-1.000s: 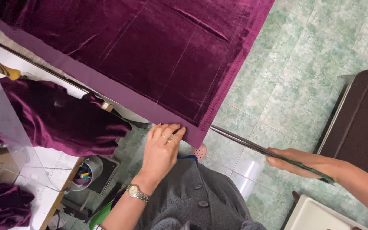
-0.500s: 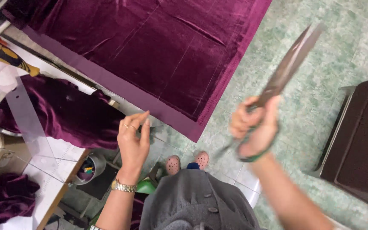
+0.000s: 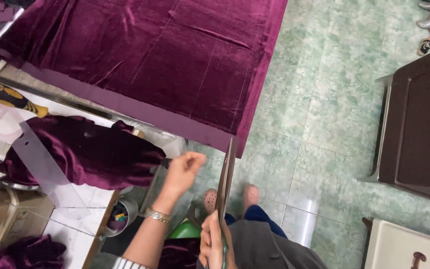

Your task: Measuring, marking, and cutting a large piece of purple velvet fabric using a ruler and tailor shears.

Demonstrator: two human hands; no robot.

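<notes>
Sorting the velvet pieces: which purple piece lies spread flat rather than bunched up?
The large purple cloth on the table, smooth with a paler edge band. The heap beside the clear ruler is crumpled.

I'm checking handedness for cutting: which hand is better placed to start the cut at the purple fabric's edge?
Right, probably: the right hand grips the scissors, tips at the velvet fabric edge; the left hand hovers empty.

Long dark scissors [image 3: 226, 174] stand nearly upright at lower centre, blades closed. Their tips meet the lower edge of the spread purple velvet cloth [image 3: 165, 60].
</notes>
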